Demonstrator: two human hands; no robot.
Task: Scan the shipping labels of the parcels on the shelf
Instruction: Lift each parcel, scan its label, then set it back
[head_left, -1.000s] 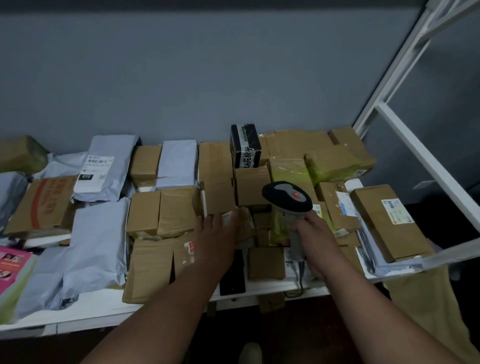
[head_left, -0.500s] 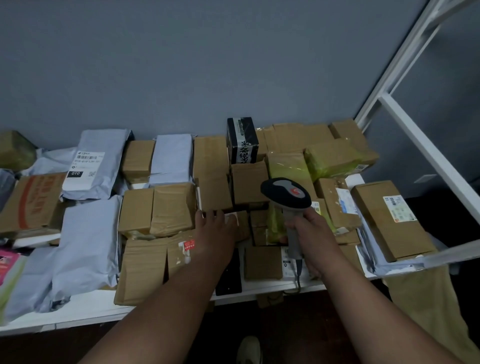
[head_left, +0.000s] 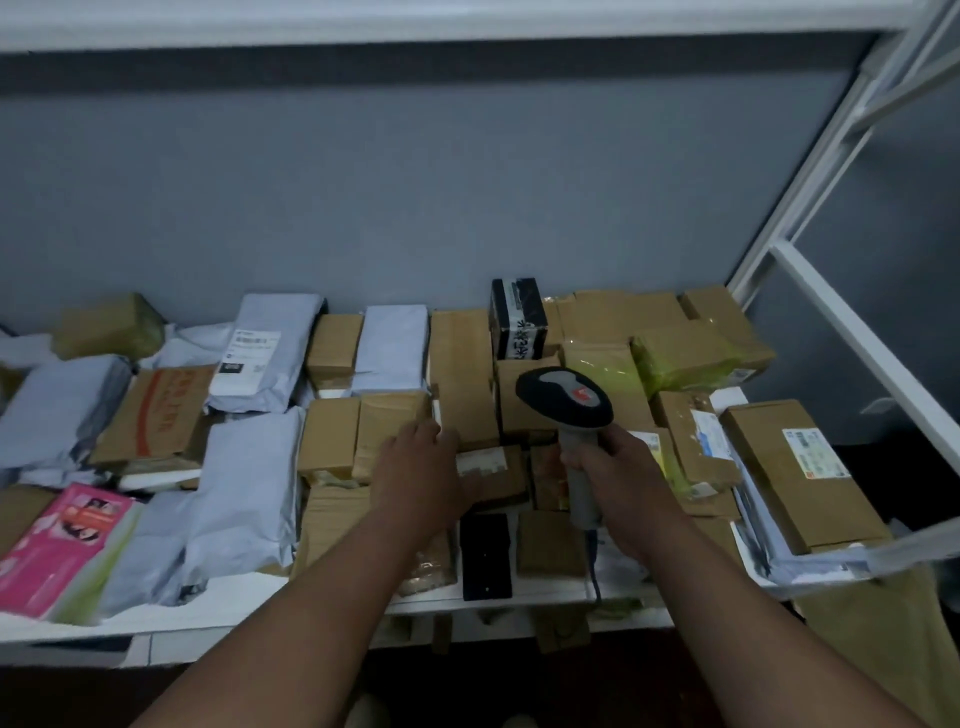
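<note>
Right hand (head_left: 626, 486) grips grey-handled black barcode scanner (head_left: 566, 402), as a second ago | left hand (head_left: 423, 475), fingers flat and holding nothing, has shifted onto small brown labelled carton (head_left: 493, 470), mid-shelf | likely next scan | white metal shelf (head_left: 218, 605) crowded with parcels.

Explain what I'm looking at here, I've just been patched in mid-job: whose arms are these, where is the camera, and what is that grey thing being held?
No machine here: these are a person's two bare arms, filmed by one wide-angle camera worn on their head, looking forward and down. In front is a white shelf packed with parcels: brown cardboard boxes, grey mailer bags, a pink package at the left. The right hand grips a handheld barcode scanner, its head raised over the boxes. The left hand rests on a small brown box with a pale label near the shelf's middle, apparently steadying it for scanning.
</note>
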